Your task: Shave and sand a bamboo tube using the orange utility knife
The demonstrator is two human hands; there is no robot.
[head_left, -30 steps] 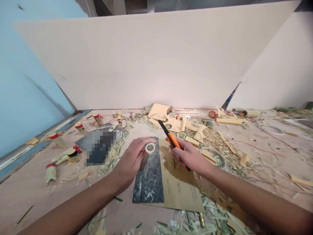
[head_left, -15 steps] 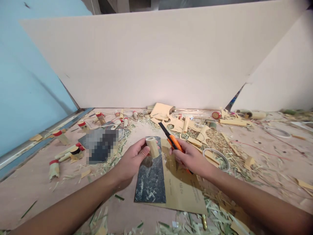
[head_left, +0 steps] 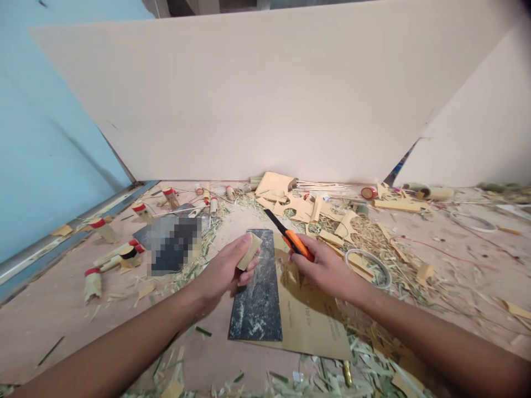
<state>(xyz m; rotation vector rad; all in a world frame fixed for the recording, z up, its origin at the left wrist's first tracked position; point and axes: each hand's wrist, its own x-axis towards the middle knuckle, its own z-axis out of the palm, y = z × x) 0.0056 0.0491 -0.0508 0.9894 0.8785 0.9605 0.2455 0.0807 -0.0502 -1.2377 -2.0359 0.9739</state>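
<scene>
Between the thumb and fingers of my left hand (head_left: 226,265) is a short, pale bamboo tube (head_left: 250,253), tilted with its upper end leaning right. My right hand (head_left: 327,265) grips an orange and black utility knife (head_left: 296,243); its dark blade points up and to the left, apart from the tube. Below both hands lies a dark, dust-marked sheet of sandpaper (head_left: 258,309), partly over a tan sheet with faint print (head_left: 313,326). My left fingers hang above the dark sheet's left edge.
Several bamboo pieces with red ends (head_left: 103,229) stand or lie at the left. Cut tan card scraps (head_left: 298,207) and bamboo shavings (head_left: 365,235) cover the back and right. A roll of tape (head_left: 388,276) lies beside my right forearm. A white board (head_left: 265,99) rises behind.
My left hand has turned the bamboo tube, so it tilts right and its open top no longer faces me. The knife has shifted slightly left, still in my right hand.
</scene>
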